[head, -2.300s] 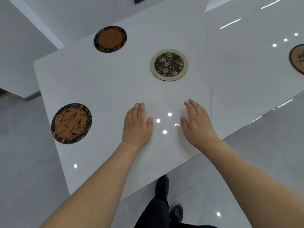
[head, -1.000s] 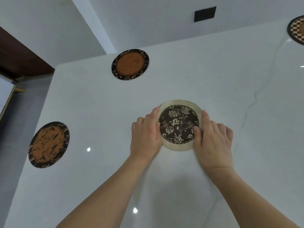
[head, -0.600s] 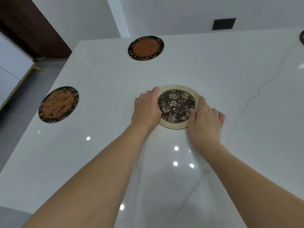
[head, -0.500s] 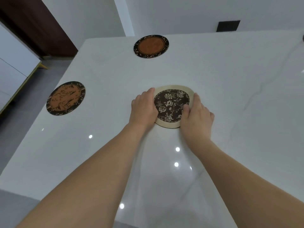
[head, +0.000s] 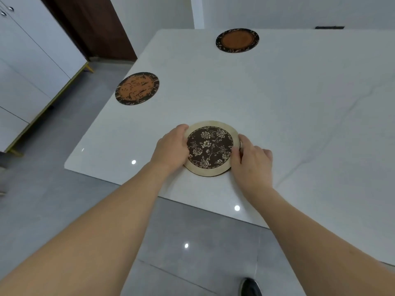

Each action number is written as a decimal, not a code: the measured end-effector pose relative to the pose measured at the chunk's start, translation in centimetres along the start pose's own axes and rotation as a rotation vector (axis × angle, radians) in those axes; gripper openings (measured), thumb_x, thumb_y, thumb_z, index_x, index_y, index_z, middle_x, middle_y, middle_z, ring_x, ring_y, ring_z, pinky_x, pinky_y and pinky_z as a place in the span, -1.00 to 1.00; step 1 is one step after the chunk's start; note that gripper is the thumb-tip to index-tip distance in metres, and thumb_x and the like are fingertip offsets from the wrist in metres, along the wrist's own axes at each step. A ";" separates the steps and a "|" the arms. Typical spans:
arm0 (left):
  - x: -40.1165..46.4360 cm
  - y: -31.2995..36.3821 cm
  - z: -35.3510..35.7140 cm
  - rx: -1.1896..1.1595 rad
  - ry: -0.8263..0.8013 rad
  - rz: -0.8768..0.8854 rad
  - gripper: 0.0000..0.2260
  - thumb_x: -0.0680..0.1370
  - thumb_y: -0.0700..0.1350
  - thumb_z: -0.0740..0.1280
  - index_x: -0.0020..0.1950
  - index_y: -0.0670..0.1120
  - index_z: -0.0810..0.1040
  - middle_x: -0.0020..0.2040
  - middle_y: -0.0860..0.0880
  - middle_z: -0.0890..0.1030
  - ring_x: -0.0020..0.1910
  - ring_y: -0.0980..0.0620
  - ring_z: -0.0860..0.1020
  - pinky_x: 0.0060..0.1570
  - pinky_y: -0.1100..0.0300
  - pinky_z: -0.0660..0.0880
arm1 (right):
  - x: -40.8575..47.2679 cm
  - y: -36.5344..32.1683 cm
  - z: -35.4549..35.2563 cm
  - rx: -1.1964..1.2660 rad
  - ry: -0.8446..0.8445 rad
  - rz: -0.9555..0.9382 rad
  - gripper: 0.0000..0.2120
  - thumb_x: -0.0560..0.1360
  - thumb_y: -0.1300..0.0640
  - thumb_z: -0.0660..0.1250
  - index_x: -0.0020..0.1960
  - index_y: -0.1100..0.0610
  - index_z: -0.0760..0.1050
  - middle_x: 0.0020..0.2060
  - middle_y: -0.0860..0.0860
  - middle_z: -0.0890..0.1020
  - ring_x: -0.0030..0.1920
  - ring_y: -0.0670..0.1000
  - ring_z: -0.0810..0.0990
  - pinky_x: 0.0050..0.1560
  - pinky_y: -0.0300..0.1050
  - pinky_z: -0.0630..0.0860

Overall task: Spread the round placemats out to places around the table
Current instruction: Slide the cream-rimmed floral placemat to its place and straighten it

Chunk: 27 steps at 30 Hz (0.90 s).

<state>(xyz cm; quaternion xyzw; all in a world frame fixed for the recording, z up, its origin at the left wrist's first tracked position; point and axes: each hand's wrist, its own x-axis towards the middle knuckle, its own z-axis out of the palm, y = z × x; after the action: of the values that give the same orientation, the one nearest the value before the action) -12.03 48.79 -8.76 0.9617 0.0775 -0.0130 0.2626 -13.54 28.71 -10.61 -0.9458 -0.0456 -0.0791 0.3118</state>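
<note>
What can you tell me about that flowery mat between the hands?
The floral mat is a round, flat disc: a dark brown centre printed with pale roses and vines, ringed by a plain beige border with a thin dark edge. It lies on the white table near its front edge. The left hand and right hand grip its opposite sides.

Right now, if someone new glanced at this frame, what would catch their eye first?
First, the floral placemat, dark roses inside a pale rim, lying near the white table's near edge with the left hand and right hand pressed against its two sides. Next, two orange-centred mats: one toward the table's left edge, the other at the far side.
</note>
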 end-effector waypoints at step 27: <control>-4.6 -3.1 1.5 0.037 0.305 0.132 -0.75 0.60 -0.16 0.10 0.18 -0.10 0.52 -0.07 -0.02 0.64 -0.06 -0.09 0.53 0.09 0.05 0.31 | -2.5 -0.9 1.0 -0.098 0.099 0.023 -0.71 0.53 0.12 0.08 0.05 0.10 0.57 -0.31 0.08 0.66 -0.16 0.15 0.59 0.09 -0.04 0.22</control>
<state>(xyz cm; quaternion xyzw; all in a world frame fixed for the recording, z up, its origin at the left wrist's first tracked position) -17.02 49.99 -11.33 0.9601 0.0529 0.1491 0.2304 -15.96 29.93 -11.33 -0.9553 -0.0156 -0.1242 0.2680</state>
